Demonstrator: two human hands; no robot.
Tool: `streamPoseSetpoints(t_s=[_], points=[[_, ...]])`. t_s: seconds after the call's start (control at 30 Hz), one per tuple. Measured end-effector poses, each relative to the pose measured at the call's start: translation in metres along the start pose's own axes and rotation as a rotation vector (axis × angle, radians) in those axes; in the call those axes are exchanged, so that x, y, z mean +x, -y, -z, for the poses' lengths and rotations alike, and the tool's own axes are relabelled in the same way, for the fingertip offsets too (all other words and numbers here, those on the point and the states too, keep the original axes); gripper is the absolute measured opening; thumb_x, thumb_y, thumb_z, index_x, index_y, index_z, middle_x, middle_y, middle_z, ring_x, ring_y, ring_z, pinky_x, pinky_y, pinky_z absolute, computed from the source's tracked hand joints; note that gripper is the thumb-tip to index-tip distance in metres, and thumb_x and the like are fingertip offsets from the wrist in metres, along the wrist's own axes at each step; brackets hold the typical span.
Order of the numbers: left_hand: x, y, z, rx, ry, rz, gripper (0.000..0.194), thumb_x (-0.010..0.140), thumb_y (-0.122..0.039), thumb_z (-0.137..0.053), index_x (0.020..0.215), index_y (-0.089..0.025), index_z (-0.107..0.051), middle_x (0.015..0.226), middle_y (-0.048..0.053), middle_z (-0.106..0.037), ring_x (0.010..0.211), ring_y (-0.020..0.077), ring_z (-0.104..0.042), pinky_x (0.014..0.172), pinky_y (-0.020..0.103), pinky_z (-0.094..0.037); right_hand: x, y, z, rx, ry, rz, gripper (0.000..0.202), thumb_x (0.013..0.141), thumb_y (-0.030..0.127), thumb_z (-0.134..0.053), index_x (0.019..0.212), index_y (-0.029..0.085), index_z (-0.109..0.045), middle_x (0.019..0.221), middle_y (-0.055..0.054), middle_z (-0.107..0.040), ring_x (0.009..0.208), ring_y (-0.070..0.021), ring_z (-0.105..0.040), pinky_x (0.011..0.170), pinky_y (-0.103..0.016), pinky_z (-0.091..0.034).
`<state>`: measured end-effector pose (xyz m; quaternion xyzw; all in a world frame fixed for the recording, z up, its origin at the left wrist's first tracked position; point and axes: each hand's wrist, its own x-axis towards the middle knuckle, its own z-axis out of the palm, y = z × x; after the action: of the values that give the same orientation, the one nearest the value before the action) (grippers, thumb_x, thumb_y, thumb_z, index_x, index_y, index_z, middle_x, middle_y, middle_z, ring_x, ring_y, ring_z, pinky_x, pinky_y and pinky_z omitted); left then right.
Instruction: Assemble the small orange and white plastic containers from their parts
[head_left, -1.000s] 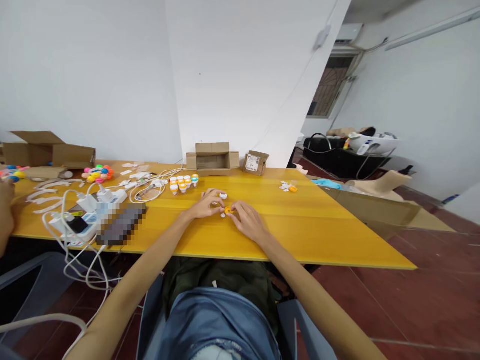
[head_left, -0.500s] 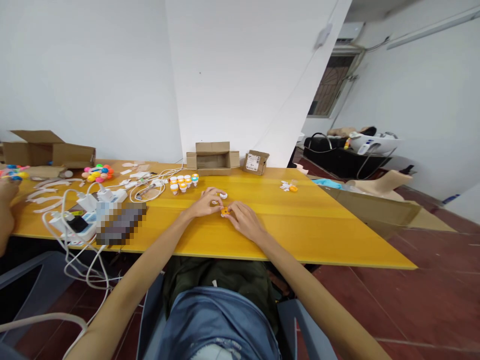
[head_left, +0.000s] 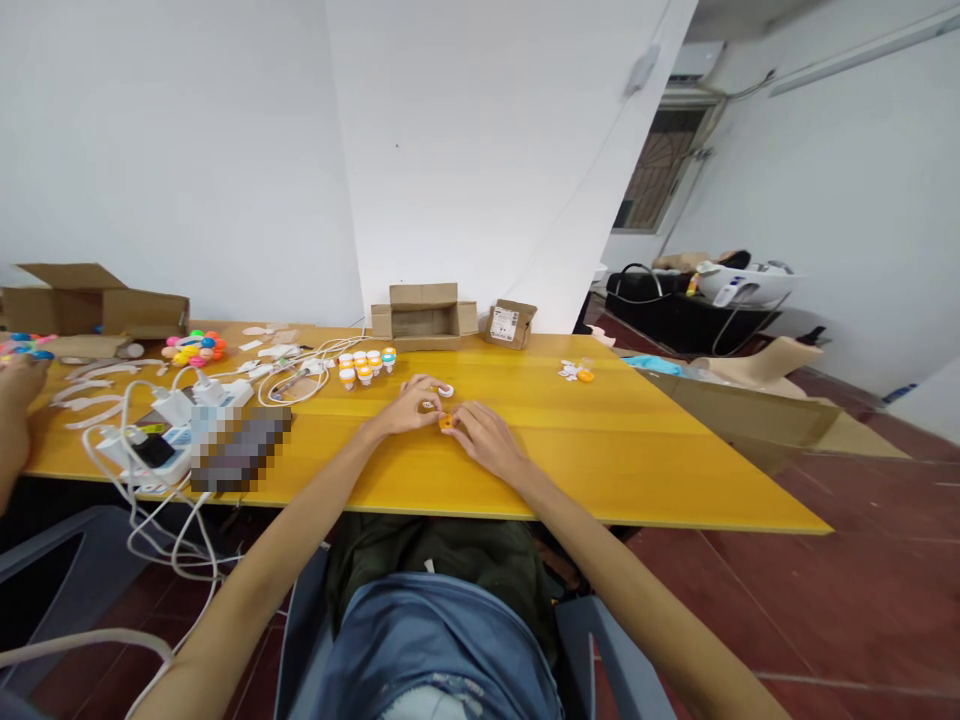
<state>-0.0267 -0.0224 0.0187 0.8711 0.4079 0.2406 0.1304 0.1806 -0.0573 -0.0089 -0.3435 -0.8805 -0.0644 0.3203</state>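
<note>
Pressure should be light and even while my left hand (head_left: 409,409) and right hand (head_left: 489,438) pinch the orange piece (head_left: 446,422).

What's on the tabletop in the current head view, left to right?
Bead cluster → coiled white cable → capped pieces → left hand → right hand → loose white pieces with an orange one

cardboard boxes (head_left: 424,323): 4 | ball clusters (head_left: 193,348): 2 | capped pieces (head_left: 364,374): about ten | orange pieces (head_left: 446,422): 2 | own hands (head_left: 410,409): 2
</note>
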Motion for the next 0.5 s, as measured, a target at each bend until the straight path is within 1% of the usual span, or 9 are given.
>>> streamPoseSetpoints(t_s=[0.23,0.5], points=[[0.0008,0.0009,-0.0015,-0.003,0.005,-0.006,0.019,0.089,-0.037,-0.061,0.08,-0.024,-0.072,0.134,0.003,-0.061,0.13,0.0276,-0.042,0.115,0.051,-0.028,0.0002,0.0003,-0.0006,0.001,0.019,-0.004,0.014,0.098,0.031,-0.055,0.087,0.024,-0.06,0.09,-0.005,-0.067,0.088,-0.0218,-0.061,0.081,-0.035,-0.049],[0.0004,0.0003,-0.0021,0.003,0.016,-0.014,0.015,0.087,-0.034,-0.065,0.078,-0.024,-0.072,0.131,0.003,-0.062,0.13,0.0276,-0.042,0.115,0.051,-0.027,0.0007,-0.0014,0.0002,0.024,0.06,0.003,0.015,0.097,0.031,-0.056,0.085,0.023,-0.06,0.089,-0.005,-0.067,0.087,-0.0213,-0.062,0.08,-0.034,-0.049]])
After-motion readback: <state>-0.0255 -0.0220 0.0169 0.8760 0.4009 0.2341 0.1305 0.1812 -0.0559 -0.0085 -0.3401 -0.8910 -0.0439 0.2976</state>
